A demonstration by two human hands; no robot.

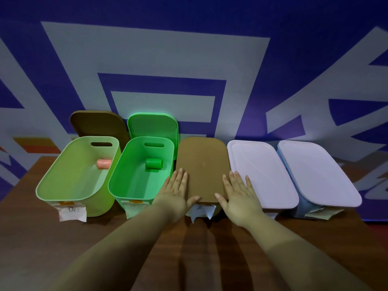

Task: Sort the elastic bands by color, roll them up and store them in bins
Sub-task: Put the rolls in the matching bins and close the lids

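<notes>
Several bins stand in a row on a wooden table (31, 238). The light green bin (63, 185) at the left is uncovered and holds a rolled orange band (103, 164). The brighter green bin (126, 185) beside it holds a rolled green band (154, 164). The middle bin carries a brown lid (202, 164). My left hand (175, 191) lies flat with straight fingers on that lid's left edge, thumb on its front. My right hand (238, 193) lies flat on its right edge, thumb likewise on the front.
Two bins with pale pink lids (262, 171) (319, 171) stand to the right. A brown lid (98, 123) and a green lid (153, 127) lean against the blue and grey wall behind the uncovered bins. Paper labels (72, 213) hang from the bins' fronts.
</notes>
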